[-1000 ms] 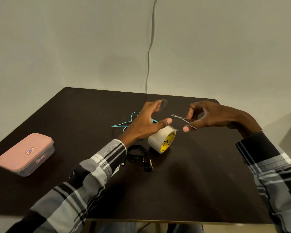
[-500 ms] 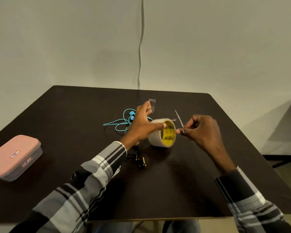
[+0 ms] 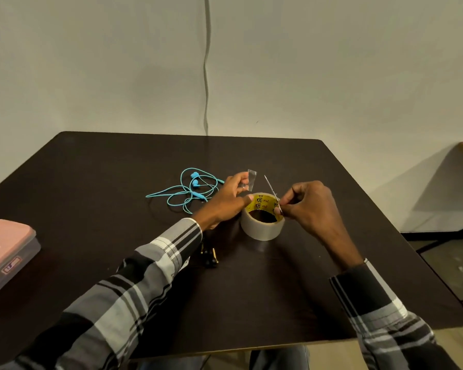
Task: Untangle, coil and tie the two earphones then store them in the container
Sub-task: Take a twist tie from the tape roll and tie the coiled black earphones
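On the dark bench [image 3: 251, 289], the blue earphones [image 3: 190, 193] lie loose just left of the left hand [image 3: 225, 201], which pinches a tape strip [image 3: 251, 179]. The right hand [image 3: 308, 206] pinches small scissors [image 3: 271, 188] over the tape roll [image 3: 262, 220]; the container [image 3: 8, 252] sits far left.

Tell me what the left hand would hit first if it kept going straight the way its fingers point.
The left hand, pinching a cut tape strip, points away toward the far right of the table. Nothing lies on that line in this view, only bare tabletop; the tape roll sits just beside it. Depth is unclear.
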Available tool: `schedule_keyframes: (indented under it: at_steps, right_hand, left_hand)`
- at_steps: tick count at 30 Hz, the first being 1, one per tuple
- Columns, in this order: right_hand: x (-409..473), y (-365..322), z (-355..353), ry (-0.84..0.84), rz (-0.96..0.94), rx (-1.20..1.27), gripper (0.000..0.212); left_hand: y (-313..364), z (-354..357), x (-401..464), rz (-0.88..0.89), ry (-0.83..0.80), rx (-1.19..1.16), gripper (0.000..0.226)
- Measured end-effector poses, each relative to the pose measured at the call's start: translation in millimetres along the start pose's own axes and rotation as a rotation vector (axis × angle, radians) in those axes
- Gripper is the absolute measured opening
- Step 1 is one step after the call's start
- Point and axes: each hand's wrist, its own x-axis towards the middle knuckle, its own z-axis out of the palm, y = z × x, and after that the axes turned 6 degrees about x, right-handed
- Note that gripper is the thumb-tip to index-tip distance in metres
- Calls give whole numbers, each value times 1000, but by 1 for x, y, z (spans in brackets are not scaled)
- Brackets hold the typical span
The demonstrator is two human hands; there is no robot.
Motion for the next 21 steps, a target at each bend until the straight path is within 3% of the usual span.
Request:
schedule_keyframes:
  at_steps: [9,14,21]
  right_hand:
    - [5,-9,34,22,76,-238,18]
    - [5,-10,46,68,29,-387,20]
    - [9,-13,50,7,-5,-587,15]
  left_hand:
    - [-4,-26,-4,-34,101,-15,52]
    - [-1,-33,-9,-31,106,-27,49]
    - [7,-40,-19,-7,110,-60,34]
